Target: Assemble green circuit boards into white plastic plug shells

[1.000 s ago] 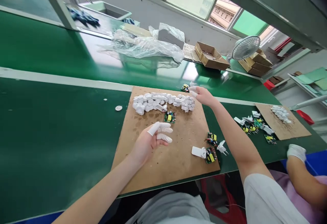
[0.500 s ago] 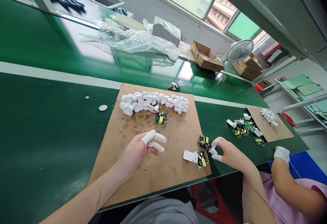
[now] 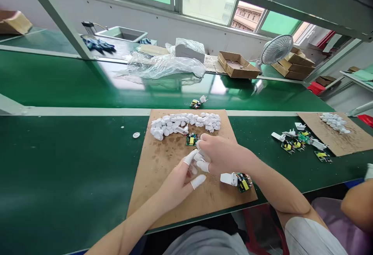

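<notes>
Both hands meet over the cardboard sheet (image 3: 163, 181). My right hand (image 3: 217, 152), with white fingertip covers, is closed on a white plug part (image 3: 199, 156). My left hand (image 3: 183, 175) touches the same part from the left, its thumb held apart below. A green circuit board with a yellow component (image 3: 191, 139) lies just beyond the hands, beside a long white piece (image 3: 181, 130). Behind it, small white caps (image 3: 171, 123) form a curved pile. Another board (image 3: 244, 182) with a white housing (image 3: 229, 179) rests near the sheet's right front corner.
A board with a plug (image 3: 196, 103) sits behind the sheet. On the right are several boards (image 3: 297, 143) and a second cardboard sheet (image 3: 358, 138) with white caps. A white disc (image 3: 136, 135) lies left. A co-worker's arm (image 3: 357, 204) shows at the right edge.
My right hand has moved left from the sheet's right edge, bringing the white plug part to my left hand. The board by that edge is no longer there. The view has turned.
</notes>
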Demonstrator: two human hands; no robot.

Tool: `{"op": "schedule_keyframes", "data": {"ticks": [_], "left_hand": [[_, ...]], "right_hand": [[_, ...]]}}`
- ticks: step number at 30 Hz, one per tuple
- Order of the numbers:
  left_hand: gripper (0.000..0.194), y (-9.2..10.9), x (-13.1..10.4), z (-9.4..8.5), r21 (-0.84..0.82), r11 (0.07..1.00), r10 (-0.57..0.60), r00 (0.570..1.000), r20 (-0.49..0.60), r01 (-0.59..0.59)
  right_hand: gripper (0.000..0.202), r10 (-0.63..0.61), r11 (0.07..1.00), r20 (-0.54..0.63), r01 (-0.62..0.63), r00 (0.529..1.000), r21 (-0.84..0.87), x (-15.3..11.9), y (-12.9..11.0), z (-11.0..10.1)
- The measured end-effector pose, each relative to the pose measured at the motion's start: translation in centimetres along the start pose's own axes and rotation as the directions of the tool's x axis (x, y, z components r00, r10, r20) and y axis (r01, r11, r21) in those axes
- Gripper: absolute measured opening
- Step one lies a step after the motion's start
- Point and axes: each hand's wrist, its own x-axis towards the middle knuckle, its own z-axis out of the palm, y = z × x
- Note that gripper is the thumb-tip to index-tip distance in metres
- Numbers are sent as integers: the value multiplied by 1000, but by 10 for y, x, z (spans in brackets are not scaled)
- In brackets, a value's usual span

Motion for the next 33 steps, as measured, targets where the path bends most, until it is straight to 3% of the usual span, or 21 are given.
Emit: {"op": "schedule_keyframes", "data": {"ticks": [4,6,8,9,12,19,25,27,30,33], "left_hand": [[28,-3,5,-1,41,999,15,981,-195,-7],[15,-2,8,-1,-29,999,-26,978,-208,20],[23,1,11,0,-215,973,-117,980,-159,81],[32,2,12,1,-332,936,-164,979,-121,116],[56,7,16,3,-615,767,-266,963,-43,184],[77,3,21,2,-797,567,-330,944,12,209],[37,0,26,-4,-844,454,-376,920,110,287],[25,1,26,-4,-851,427,-379,915,139,306],[13,2,26,-2,-861,402,-369,916,159,312],[9,3,25,-1,-871,392,-364,919,150,297]], "right_hand": [[17,-52,998,11,52,999,25,17,-9,-1],[19,-80,987,3,79,997,143,28,1,-2],[28,-18,971,-38,27,999,238,44,20,-2],[27,70,970,-94,-46,993,238,52,31,-1],[29,307,952,-249,-292,919,96,79,61,7],[18,374,916,-216,-396,902,-66,113,84,26],[15,372,927,-140,-375,917,5,110,95,18],[10,368,930,-151,-363,918,58,106,98,17],[27,367,927,-194,-341,910,154,99,103,13],[28,374,912,-254,-303,892,278,85,102,7]]}}
